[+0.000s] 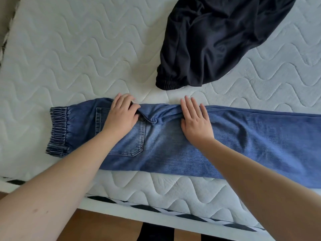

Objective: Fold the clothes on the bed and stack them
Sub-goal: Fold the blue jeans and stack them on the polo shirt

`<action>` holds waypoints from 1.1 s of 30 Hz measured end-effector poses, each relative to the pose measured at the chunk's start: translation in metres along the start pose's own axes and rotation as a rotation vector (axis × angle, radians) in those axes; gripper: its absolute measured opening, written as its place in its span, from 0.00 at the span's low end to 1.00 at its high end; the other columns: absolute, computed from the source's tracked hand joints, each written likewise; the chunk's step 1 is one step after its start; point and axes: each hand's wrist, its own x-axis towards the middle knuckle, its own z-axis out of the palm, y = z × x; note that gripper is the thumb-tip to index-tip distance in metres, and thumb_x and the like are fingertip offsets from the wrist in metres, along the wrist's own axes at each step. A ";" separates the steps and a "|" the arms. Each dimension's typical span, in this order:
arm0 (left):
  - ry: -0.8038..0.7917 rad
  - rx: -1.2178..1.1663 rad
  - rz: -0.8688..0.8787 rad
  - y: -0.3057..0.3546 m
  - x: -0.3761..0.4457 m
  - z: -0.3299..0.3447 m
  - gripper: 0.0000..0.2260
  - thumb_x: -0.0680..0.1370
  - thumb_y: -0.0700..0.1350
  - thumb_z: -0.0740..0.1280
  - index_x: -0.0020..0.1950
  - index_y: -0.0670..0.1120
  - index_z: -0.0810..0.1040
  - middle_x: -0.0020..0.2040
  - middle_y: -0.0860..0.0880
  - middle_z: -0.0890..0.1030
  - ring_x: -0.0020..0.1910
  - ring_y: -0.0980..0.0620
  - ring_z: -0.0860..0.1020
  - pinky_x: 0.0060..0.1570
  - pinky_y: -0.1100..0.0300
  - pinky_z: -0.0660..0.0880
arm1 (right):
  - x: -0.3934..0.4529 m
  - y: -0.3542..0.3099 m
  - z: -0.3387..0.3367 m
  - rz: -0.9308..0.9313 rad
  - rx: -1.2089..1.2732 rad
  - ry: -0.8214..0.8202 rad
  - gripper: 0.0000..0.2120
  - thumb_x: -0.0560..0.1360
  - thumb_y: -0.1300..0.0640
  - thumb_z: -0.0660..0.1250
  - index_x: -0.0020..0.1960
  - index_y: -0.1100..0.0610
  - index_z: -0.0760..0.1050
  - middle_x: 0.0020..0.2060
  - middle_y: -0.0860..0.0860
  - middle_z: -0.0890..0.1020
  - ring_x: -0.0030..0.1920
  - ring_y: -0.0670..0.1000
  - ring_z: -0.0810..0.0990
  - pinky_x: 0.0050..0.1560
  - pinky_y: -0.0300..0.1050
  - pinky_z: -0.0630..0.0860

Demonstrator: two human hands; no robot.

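Blue jeans (173, 145) with an elastic waistband at the left lie lengthwise across the near part of the white quilted mattress (69, 49), folded leg over leg, back pocket up. My left hand (121, 115) lies on the jeans near the pocket's top, fingers bent over the far edge at the crotch fold. My right hand (195, 119) rests flat on the denim just right of that bunched fold, fingers straight. A black pair of trousers (217, 37) with an elastic cuff lies crumpled at the far right, apart from both hands.
The mattress edge with a black-and-white striped border (173, 213) runs along the bottom. Wooden floor (104, 228) shows below it. Bare quilted surface spreads to the left and beyond the jeans.
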 end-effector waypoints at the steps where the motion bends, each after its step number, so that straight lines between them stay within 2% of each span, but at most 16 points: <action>1: -0.044 -0.032 0.002 -0.001 0.003 -0.002 0.12 0.72 0.41 0.71 0.54 0.39 0.79 0.60 0.39 0.77 0.65 0.38 0.72 0.74 0.43 0.57 | 0.002 -0.009 -0.003 -0.059 0.003 0.005 0.32 0.81 0.54 0.56 0.81 0.56 0.47 0.80 0.52 0.52 0.79 0.53 0.50 0.78 0.51 0.43; 3: -0.125 -0.060 -0.011 0.000 0.008 -0.005 0.11 0.72 0.41 0.70 0.53 0.40 0.76 0.59 0.40 0.78 0.63 0.39 0.74 0.73 0.43 0.58 | 0.008 -0.031 -0.005 -0.199 0.027 0.022 0.33 0.79 0.55 0.61 0.80 0.56 0.52 0.79 0.53 0.56 0.79 0.54 0.54 0.78 0.52 0.48; 5: -0.143 -0.074 -0.022 0.000 0.013 -0.009 0.12 0.72 0.41 0.71 0.53 0.41 0.74 0.52 0.42 0.81 0.55 0.39 0.77 0.65 0.42 0.66 | 0.015 -0.054 -0.004 -0.299 0.070 0.057 0.31 0.78 0.56 0.63 0.79 0.57 0.58 0.77 0.54 0.61 0.77 0.55 0.59 0.77 0.53 0.56; 7: -0.145 -0.070 -0.040 -0.005 0.015 -0.013 0.19 0.72 0.37 0.72 0.61 0.40 0.75 0.52 0.41 0.80 0.53 0.38 0.77 0.56 0.43 0.71 | 0.020 -0.070 -0.002 -0.326 0.084 0.057 0.29 0.80 0.57 0.62 0.78 0.57 0.59 0.77 0.54 0.63 0.77 0.55 0.60 0.77 0.53 0.57; 8: -0.155 -0.049 -0.056 -0.009 0.014 -0.015 0.22 0.72 0.35 0.70 0.66 0.39 0.73 0.54 0.40 0.80 0.55 0.38 0.76 0.55 0.43 0.72 | 0.021 -0.074 -0.001 -0.320 0.081 0.045 0.28 0.80 0.58 0.61 0.78 0.57 0.58 0.77 0.54 0.63 0.77 0.55 0.60 0.77 0.52 0.56; 10: -0.163 -0.037 -0.067 -0.020 0.011 -0.015 0.22 0.74 0.31 0.64 0.69 0.38 0.73 0.58 0.38 0.78 0.58 0.37 0.74 0.57 0.43 0.71 | 0.021 -0.073 0.001 -0.305 0.061 0.018 0.28 0.81 0.62 0.60 0.79 0.57 0.57 0.77 0.53 0.63 0.78 0.54 0.58 0.78 0.49 0.51; 12: -0.136 -0.052 -0.034 -0.027 0.005 -0.014 0.21 0.74 0.31 0.58 0.66 0.37 0.76 0.60 0.37 0.78 0.59 0.36 0.75 0.58 0.42 0.71 | 0.018 -0.066 0.001 -0.313 0.046 0.006 0.28 0.79 0.65 0.57 0.78 0.57 0.58 0.76 0.53 0.64 0.78 0.55 0.58 0.78 0.49 0.50; 15: -0.080 -0.011 -0.002 -0.032 0.001 -0.010 0.22 0.76 0.34 0.55 0.67 0.38 0.76 0.65 0.39 0.78 0.64 0.39 0.75 0.60 0.44 0.71 | 0.012 -0.057 0.003 -0.360 0.051 0.032 0.27 0.76 0.66 0.57 0.76 0.58 0.65 0.74 0.53 0.69 0.76 0.57 0.63 0.77 0.52 0.54; 18: -0.116 0.043 -0.014 -0.035 -0.008 0.001 0.26 0.77 0.36 0.47 0.74 0.41 0.69 0.73 0.41 0.70 0.73 0.41 0.68 0.70 0.44 0.65 | 0.008 -0.055 0.010 -0.367 0.027 0.089 0.23 0.77 0.62 0.64 0.72 0.58 0.71 0.71 0.52 0.73 0.73 0.58 0.68 0.74 0.55 0.63; 19: -0.130 0.061 -0.029 -0.036 -0.014 0.006 0.28 0.77 0.36 0.45 0.77 0.42 0.64 0.76 0.41 0.66 0.75 0.42 0.64 0.73 0.45 0.61 | 0.007 -0.055 0.012 -0.353 0.028 0.088 0.23 0.78 0.58 0.64 0.73 0.58 0.70 0.71 0.52 0.72 0.73 0.57 0.68 0.74 0.56 0.64; 21: -0.146 0.095 -0.053 -0.036 -0.025 0.015 0.29 0.77 0.36 0.44 0.80 0.45 0.56 0.79 0.42 0.59 0.77 0.43 0.59 0.76 0.46 0.55 | 0.004 -0.053 0.017 -0.333 0.018 0.030 0.25 0.81 0.51 0.60 0.77 0.55 0.64 0.75 0.52 0.66 0.76 0.55 0.63 0.76 0.55 0.59; 24: -0.160 0.154 -0.026 -0.040 -0.039 0.021 0.35 0.75 0.33 0.53 0.81 0.51 0.51 0.80 0.41 0.52 0.78 0.39 0.53 0.76 0.43 0.53 | 0.000 -0.041 0.022 -0.280 -0.037 -0.048 0.28 0.83 0.43 0.49 0.80 0.50 0.54 0.79 0.51 0.55 0.79 0.53 0.53 0.78 0.53 0.49; 28: -0.167 0.216 0.062 -0.038 -0.048 0.018 0.38 0.74 0.33 0.58 0.81 0.51 0.48 0.80 0.43 0.51 0.78 0.41 0.53 0.76 0.42 0.52 | -0.008 -0.017 0.021 -0.118 -0.053 -0.051 0.30 0.82 0.39 0.45 0.81 0.50 0.49 0.80 0.50 0.52 0.79 0.51 0.50 0.78 0.52 0.46; 32: -0.213 0.166 0.279 -0.029 -0.044 0.011 0.34 0.74 0.34 0.47 0.80 0.48 0.53 0.80 0.47 0.54 0.78 0.46 0.55 0.76 0.45 0.55 | -0.018 0.008 0.018 -0.043 -0.048 -0.050 0.30 0.82 0.39 0.45 0.81 0.50 0.49 0.80 0.49 0.52 0.79 0.50 0.52 0.78 0.53 0.47; 33: -0.238 0.149 0.303 -0.025 -0.042 0.009 0.33 0.74 0.35 0.47 0.80 0.48 0.52 0.80 0.47 0.53 0.79 0.47 0.55 0.76 0.46 0.54 | -0.018 0.012 0.017 -0.035 -0.049 -0.057 0.30 0.82 0.39 0.45 0.81 0.49 0.49 0.80 0.49 0.52 0.79 0.50 0.52 0.78 0.53 0.46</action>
